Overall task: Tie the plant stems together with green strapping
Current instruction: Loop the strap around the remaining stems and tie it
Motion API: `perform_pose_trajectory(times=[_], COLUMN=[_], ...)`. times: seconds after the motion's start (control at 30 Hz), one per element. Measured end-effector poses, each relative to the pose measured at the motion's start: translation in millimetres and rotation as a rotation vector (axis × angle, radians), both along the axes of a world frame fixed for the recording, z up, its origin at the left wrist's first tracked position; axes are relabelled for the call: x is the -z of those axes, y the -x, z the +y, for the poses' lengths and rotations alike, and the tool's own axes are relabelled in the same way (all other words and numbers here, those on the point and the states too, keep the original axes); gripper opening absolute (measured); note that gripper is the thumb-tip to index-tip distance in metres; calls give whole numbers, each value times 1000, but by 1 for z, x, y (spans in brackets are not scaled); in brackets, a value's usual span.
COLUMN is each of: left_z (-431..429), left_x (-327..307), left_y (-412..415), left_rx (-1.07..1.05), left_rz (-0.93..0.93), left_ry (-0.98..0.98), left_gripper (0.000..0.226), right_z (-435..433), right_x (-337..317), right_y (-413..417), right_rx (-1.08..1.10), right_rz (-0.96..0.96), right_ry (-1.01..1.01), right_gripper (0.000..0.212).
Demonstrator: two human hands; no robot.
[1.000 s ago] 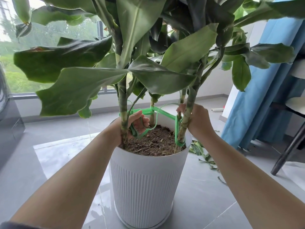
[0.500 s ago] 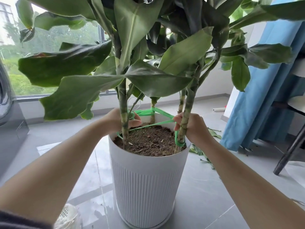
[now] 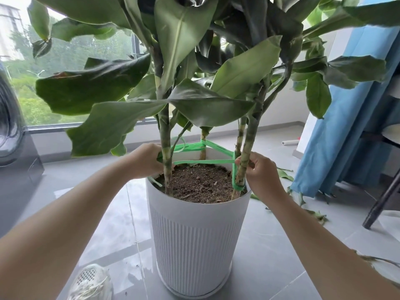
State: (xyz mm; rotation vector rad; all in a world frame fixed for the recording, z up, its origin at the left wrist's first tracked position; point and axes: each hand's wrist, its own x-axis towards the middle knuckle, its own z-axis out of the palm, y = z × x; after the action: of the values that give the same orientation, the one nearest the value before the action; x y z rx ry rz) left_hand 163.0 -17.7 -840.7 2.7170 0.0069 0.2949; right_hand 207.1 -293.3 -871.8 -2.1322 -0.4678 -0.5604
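Holding green strapping (image 3: 203,162) taut round plant stems (image 3: 252,131) in a white ribbed pot (image 3: 194,245).

Gripping with the left hand (image 3: 145,161), fingers curling round the strapping beside the left stem (image 3: 165,135), fingertips hiding behind it; pinching with the right hand (image 3: 260,173) the strapping against the right stem (image 3: 244,161), thumb and forefinger closing on the band. Running taut from stem to stem just above the soil (image 3: 199,185), looping back round a thinner rear stem (image 3: 203,151) and circling low at the right stem's base. Standing on a grey tiled floor (image 3: 270,256), with fallen leaves (image 3: 285,175) lying scattered beside a blue curtain (image 3: 346,126) off to the right. Spreading large green leaves (image 3: 104,87) overhead.
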Motion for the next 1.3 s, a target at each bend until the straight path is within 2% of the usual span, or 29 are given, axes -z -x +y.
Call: perform_pose_trajectory(times=[0.1, 0.33, 0.53, 0.67, 0.8, 1.03, 1.3], left_z=[1, -8, -16, -18, -23, -45, -67], left_x=[9, 15, 36, 52, 58, 63, 75], left_y=[12, 49, 73, 68, 70, 79, 79], left_rx=[18, -139, -213, -303, -305, -252, -353], left_rz=[-55, -235, -370, -408, -457, -547, -574], left_ry=[58, 239, 569, 498, 503, 415, 594], left_gripper=[10, 30, 22, 28, 28, 17, 27], right_z=[-2, -20, -23, -21, -20, -14, -11], right_x=[6, 15, 29, 30, 30, 37, 39], right_y=[1, 21, 42, 45, 47, 50, 57], right_rx=[36, 77, 93, 124, 107, 11, -156], right_rz=[-25, -63, -117, -94, -91, -252, -277], right_ry=[-22, -71, -57, -69, -105, -75, -151], right_gripper=[15, 7, 15, 17, 18, 25, 27])
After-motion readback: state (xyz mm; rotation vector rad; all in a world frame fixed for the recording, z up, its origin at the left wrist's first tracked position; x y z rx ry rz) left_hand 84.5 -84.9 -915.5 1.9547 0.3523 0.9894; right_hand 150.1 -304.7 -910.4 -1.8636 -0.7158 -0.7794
